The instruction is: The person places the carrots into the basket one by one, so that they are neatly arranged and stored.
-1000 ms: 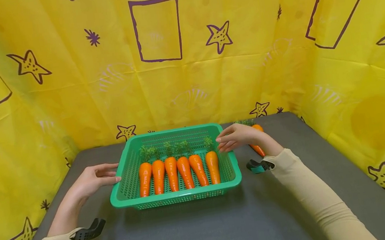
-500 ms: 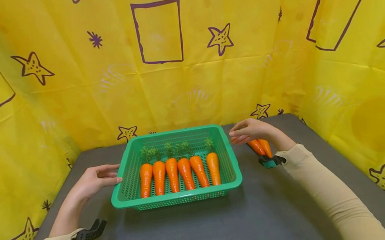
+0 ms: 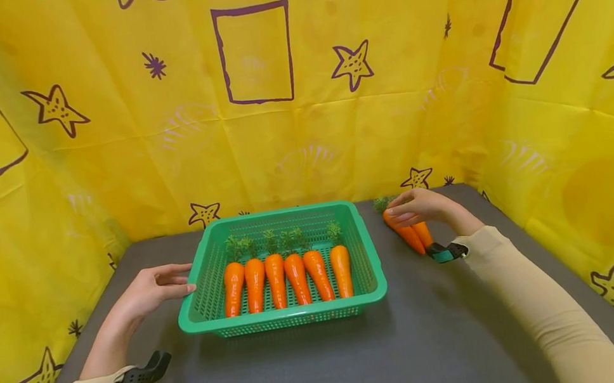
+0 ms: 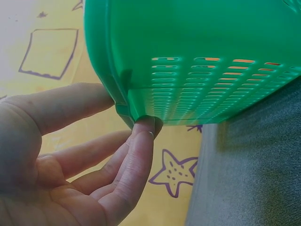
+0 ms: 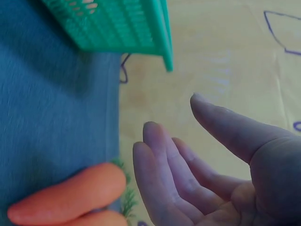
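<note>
My left hand (image 3: 149, 292) is at the left side of a green plastic basket (image 3: 282, 313). In the left wrist view its thumb tip goes behind the basket's rim, and its curled fingertips (image 4: 145, 126) touch the underside of that rim. Inside the basket several orange carrots (image 3: 276, 279) with leafy green tops lie side by side, tips toward me. My right hand (image 3: 426, 207) hovers over two more carrots (image 3: 404, 232) right of the basket, partly covering them. Its thumb and fingers are apart with nothing between them; one carrot (image 5: 70, 194) shows below them in the right wrist view.
The basket and loose carrots are on a dark grey tabletop (image 3: 328, 368). Yellow patterned curtains (image 3: 313, 146) enclose the table at the back and both sides. Black straps (image 3: 145, 369) circle the wrists at the sleeve ends.
My right hand has moved right, from the basket's right rim to over the two loose carrots. My left hand has stayed at the basket's left rim.
</note>
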Motion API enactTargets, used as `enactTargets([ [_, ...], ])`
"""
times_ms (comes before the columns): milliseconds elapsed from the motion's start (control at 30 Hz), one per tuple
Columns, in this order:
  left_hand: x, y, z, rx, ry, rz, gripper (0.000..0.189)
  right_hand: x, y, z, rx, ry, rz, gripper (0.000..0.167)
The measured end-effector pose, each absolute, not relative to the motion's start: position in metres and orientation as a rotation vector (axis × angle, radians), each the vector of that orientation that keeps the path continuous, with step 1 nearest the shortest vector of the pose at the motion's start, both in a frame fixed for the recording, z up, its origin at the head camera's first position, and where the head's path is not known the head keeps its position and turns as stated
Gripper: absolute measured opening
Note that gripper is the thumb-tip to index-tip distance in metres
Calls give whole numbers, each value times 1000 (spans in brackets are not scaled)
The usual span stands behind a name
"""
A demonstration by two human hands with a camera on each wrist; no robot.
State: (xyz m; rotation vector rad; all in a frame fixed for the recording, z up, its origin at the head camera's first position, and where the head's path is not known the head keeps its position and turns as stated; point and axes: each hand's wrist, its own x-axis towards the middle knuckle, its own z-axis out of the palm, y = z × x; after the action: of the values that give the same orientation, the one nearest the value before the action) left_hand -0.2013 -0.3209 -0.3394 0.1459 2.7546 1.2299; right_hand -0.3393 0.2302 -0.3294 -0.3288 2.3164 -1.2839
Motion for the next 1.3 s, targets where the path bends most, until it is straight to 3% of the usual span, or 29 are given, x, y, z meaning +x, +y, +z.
enactTargets([
  [833,-200,-321,-341,147,2760,1258,64,-352,285,-370,19,2279,-1641,58],
  [1300,-199,-322,-344,153,2754,1279,65,-360,291,-403,216,2343,-1466,64],
])
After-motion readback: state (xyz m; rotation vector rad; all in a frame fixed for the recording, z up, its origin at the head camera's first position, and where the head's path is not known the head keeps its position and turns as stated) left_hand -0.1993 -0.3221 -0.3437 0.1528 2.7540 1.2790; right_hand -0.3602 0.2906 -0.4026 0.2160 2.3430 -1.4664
